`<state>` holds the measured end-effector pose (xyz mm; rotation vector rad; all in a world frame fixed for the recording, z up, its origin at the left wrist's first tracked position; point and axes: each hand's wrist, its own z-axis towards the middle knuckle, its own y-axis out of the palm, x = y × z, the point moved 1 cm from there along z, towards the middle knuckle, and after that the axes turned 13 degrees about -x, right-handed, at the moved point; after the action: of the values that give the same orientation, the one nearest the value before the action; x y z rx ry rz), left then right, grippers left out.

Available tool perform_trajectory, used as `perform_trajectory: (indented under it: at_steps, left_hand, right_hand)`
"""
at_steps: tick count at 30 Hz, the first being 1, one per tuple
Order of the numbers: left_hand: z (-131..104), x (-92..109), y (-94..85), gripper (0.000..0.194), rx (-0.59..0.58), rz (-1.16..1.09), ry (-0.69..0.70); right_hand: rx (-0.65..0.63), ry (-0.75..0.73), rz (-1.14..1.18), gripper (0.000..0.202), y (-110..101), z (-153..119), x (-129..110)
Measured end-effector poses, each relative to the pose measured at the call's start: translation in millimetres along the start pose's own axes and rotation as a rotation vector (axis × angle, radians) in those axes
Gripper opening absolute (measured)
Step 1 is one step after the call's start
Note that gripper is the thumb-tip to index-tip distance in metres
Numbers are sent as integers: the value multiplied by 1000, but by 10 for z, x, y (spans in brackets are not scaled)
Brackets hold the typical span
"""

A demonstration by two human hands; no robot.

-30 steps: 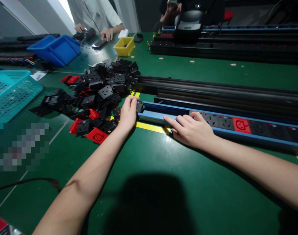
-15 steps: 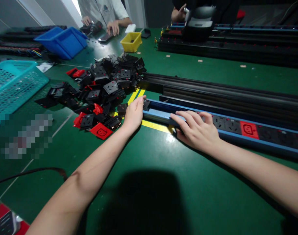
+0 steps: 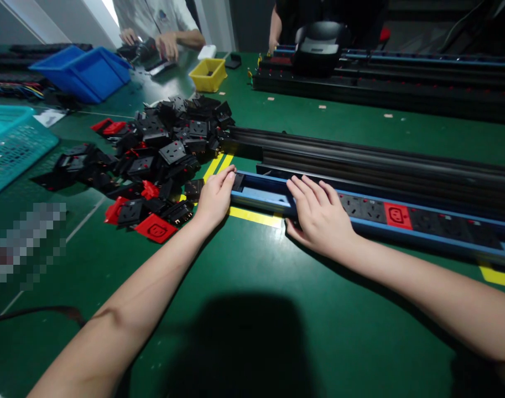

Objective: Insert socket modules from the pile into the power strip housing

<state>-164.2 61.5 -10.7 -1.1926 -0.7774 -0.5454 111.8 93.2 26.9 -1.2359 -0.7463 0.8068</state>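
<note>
A long blue power strip housing (image 3: 269, 200) lies across the bench, with black sockets (image 3: 362, 208) and one red socket (image 3: 398, 215) set in its channel. My left hand (image 3: 214, 196) is closed around its left end, thumb on top beside a black socket module (image 3: 238, 181). Between my hands a stretch of the channel shows bare blue floor. My right hand (image 3: 324, 215) straddles the housing, fingers laid across the top to the far edge and thumb against the near side. Its palm hides the part underneath.
Loose black and red socket modules (image 3: 152, 166) are heaped at left. Black rails (image 3: 360, 157) lie just behind the housing. Farther off are a teal basket (image 3: 24, 149), a blue bin (image 3: 82, 74), a yellow bin (image 3: 208, 76), more strips (image 3: 360, 91) and two people across the bench.
My right hand's fingers have straightened and reached to the housing's far edge; they were more bent before. My left hand stays at the end. The whole view has shifted slightly.
</note>
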Motion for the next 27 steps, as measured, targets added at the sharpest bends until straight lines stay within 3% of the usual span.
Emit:
perform_trajectory:
  at_steps: [9, 16, 19, 22, 27]
  left_hand:
    - [3, 6, -8, 58, -26, 15, 19]
    - [0, -24, -11, 64, -14, -4, 20]
    - [-6, -41, -8, 67, -17, -18, 17]
    - [-14, -57, -3, 67, -29, -40, 26]
    - [-15, -67, -3, 67, -34, -43, 36]
  right_hand:
    - [-88, -39, 92, 80, -77, 62, 56]
    - [-213, -130, 280, 80, -287, 192, 401]
    - [-184, -161, 382, 75, -269, 249, 510]
    - [-159, -168, 309, 77, -212, 256, 505]
    - [-253, -132, 271, 80, -180, 227, 451]
